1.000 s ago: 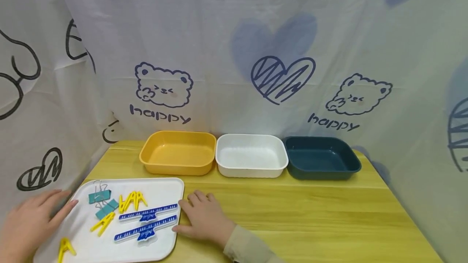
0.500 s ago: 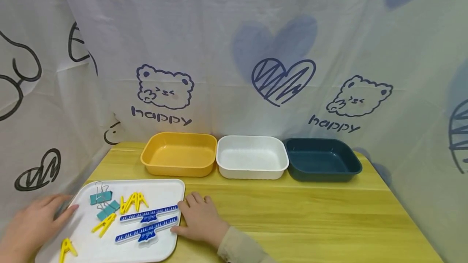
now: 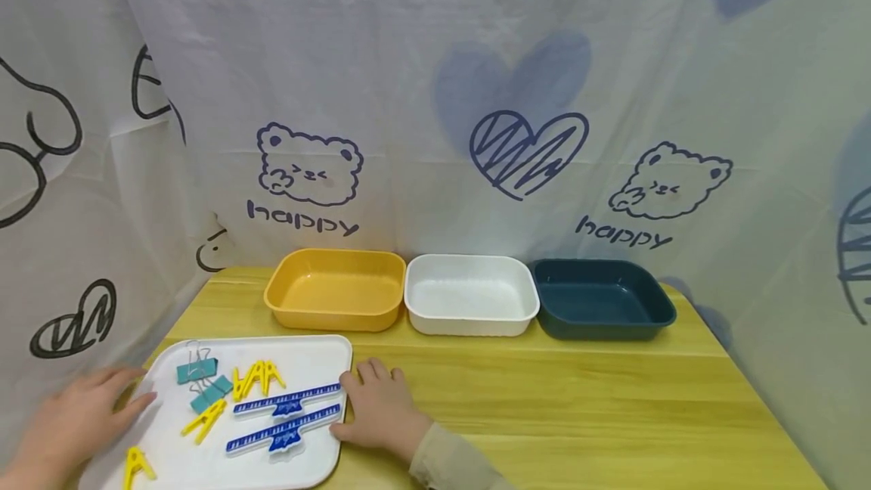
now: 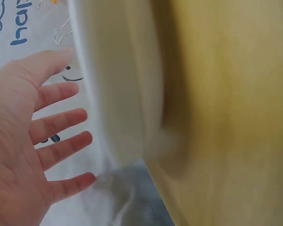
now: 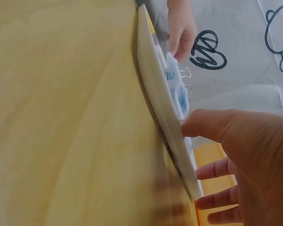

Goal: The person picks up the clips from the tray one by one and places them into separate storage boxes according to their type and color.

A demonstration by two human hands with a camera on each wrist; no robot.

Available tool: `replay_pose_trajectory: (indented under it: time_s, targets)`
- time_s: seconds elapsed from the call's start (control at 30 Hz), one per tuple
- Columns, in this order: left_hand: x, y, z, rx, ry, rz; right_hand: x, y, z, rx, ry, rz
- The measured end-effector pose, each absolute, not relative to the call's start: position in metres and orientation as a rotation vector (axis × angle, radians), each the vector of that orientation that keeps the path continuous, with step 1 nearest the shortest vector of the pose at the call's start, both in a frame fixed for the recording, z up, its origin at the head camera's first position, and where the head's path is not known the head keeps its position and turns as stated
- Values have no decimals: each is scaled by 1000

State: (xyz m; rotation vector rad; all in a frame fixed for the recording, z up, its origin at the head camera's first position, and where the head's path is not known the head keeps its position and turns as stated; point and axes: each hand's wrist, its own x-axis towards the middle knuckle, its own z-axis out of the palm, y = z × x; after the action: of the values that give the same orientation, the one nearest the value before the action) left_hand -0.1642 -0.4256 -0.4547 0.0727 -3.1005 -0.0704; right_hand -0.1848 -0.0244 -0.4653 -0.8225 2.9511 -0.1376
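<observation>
A white tray (image 3: 184, 467) lies on the table at the lower left of the head view. On it are two teal binder clips (image 3: 197, 370), several yellow clothespin-like clips (image 3: 203, 420) and two long blue-and-white clips with a printed bar (image 3: 283, 429). My left hand (image 3: 85, 414) is at the tray's left edge, thumb over the rim; in the left wrist view its fingers (image 4: 61, 126) are spread and fairly straight along the side. At the right edge, my right hand (image 3: 381, 408) touches the rim with its thumb and fingertips, fingers relaxed.
Along the back of the table stand a yellow bin (image 3: 333, 320), a white bin (image 3: 469, 324) and a dark teal bin (image 3: 605, 330), side by side. Bare wooden tabletop (image 3: 565, 414) stretches right of the tray. A printed curtain (image 3: 422, 97) hangs behind.
The tray with its clips has shifted slightly to the right, and both hands have moved along with it. The bins stay in place, apart from a small shift of the head view.
</observation>
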Motion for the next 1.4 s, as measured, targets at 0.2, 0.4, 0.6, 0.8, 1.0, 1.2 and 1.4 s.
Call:
replay_pose_trajectory:
  time_s: [0.2,0.4,0.6,0.8,1.0,1.2,1.4]
  targets:
    - [-168,-420,-454,52,-3181,-64,-187,-16,-462,-797,2932,-147]
    - [-170,-417,-453,59,-3214,-75,-188,-11,-462,-792,2927,-137]
    - [-172,-418,-455,75,-3239,-56,-186,-3,-461,-787,2918,-147]
    - [-172,-421,-458,55,-3221,-91,-184,8,-461,-798,2917,-165]
    - [-169,-409,-453,54,-3259,-95,-183,18,-465,-811,2923,-158]
    - [-168,-397,-453,27,-3264,-69,-179,30,-462,-774,2898,-224]
    - [-164,-384,-451,-62,-3228,-7,-177,44,-461,-730,2901,-231]
